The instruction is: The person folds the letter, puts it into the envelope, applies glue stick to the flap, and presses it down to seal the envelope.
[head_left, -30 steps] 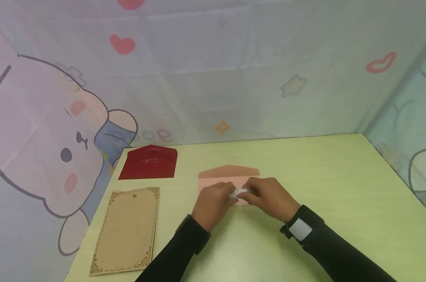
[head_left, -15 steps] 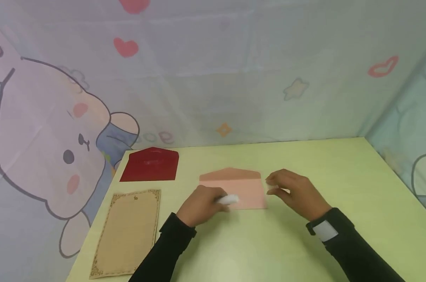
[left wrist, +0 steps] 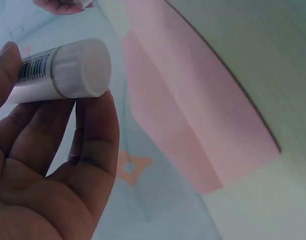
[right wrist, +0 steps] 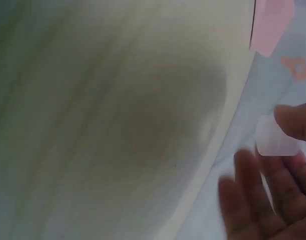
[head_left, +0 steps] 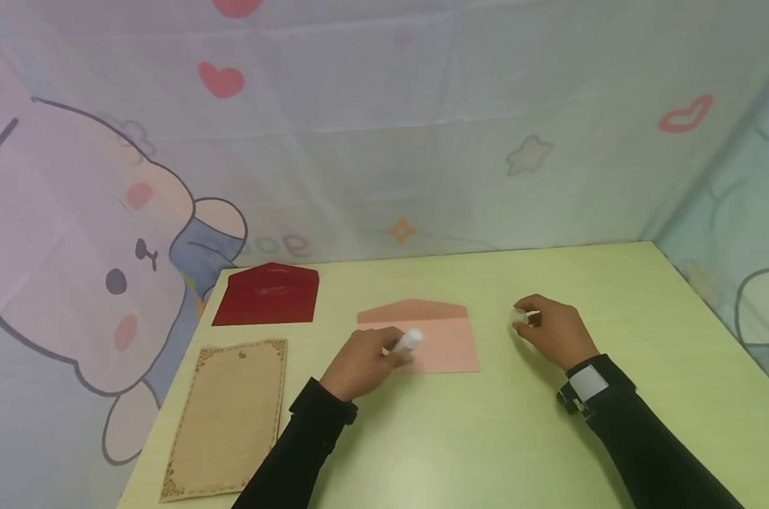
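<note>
My left hand (head_left: pixel 361 366) pinches a white glue stick (head_left: pixel 410 341) between thumb and fingers. Its end leans up and right, over the pink envelope (head_left: pixel 444 348). In the left wrist view the glue stick (left wrist: pixel 75 70) shows a barcode label and a smooth, rounded end. Off to the right of the envelope, my right hand (head_left: pixel 559 332) holds a small white cap (head_left: pixel 519 317) low over the table. The right wrist view has the cap (right wrist: pixel 274 137) between thumb and fingers. The envelope lies flat, its darker flap spread open toward the back.
A red envelope (head_left: pixel 270 297) lies at the table's back left corner, flap open. In front of it is a tan sheet of letter paper (head_left: pixel 228 417) with an ornate border. A printed cloth (head_left: pixel 359 127) hangs behind the table (head_left: pixel 461 438).
Both hands were together on the glue stick above the envelope. They have come apart: the right hand moved right with the cap, and the left drew slightly left with the glue stick, tilting it up.
</note>
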Demonstrator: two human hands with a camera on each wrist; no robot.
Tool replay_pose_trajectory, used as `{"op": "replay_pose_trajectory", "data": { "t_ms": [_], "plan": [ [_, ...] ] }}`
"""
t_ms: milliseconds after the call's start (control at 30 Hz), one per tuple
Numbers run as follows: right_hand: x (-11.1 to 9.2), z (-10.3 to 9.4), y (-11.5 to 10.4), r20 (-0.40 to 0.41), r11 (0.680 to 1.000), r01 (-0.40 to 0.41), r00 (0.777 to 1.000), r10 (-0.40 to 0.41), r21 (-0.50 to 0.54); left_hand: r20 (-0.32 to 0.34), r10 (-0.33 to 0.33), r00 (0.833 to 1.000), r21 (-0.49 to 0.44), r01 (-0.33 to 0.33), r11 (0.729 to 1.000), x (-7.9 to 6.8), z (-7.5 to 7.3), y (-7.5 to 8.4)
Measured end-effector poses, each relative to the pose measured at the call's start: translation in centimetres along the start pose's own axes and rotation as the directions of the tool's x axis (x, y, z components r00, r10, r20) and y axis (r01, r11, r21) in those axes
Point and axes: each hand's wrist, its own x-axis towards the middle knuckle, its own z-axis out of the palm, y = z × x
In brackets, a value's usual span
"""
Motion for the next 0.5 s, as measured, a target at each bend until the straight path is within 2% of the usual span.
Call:
{"op": "replay_pose_trajectory", "data": {
  "t_ms": [233,333,500],
  "plan": [
    [0.6,-0.1,1.0,0.052,0.995,-0.096,0.994,0.098,-0.039,0.008,0.054,0.999,-0.075,-0.053,0.996,0.1,0.1,-0.4],
    [0.8,-0.2,1.4,0.092,0.991,-0.125,0.987,0.13,-0.055,0.019,0.046,0.999,-0.114,-0.044,0.992,0.2,0.3,-0.6],
    [0.8,-0.6,1.3,0.143,0.985,-0.157,0.976,0.165,-0.069,-0.002,0.035,0.999,-0.147,-0.035,0.989,0.2,0.5,-0.7]
  ]
}}
